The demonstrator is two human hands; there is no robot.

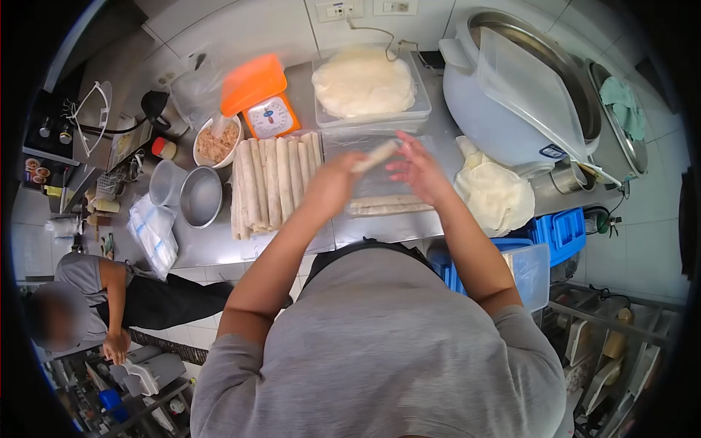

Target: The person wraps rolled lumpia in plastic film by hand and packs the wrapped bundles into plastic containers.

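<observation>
A pale uncooked spring roll [376,156] is held tilted above the plastic-covered worktop. My left hand [339,177], blurred by motion, closes round its near-left end. At the other end is my right hand [418,166], fingers spread, its fingertips close to or touching the roll. Just below both hands, a few finished rolls [391,205] lie side by side on the plastic sheet [421,150]. To the left, several long rolls [276,179] are stacked in a pile. Right of my right hand sits a floppy mound of pale wrappers [496,191].
Behind my hands stands a clear tub [372,120] with pale dough-like sheets [363,84]. An orange scale [269,115], a bowl of pinkish filling [217,144] and a metal bowl [201,196] are at left. A large bluish container [482,109] is at right. Another person [91,292] is at lower left.
</observation>
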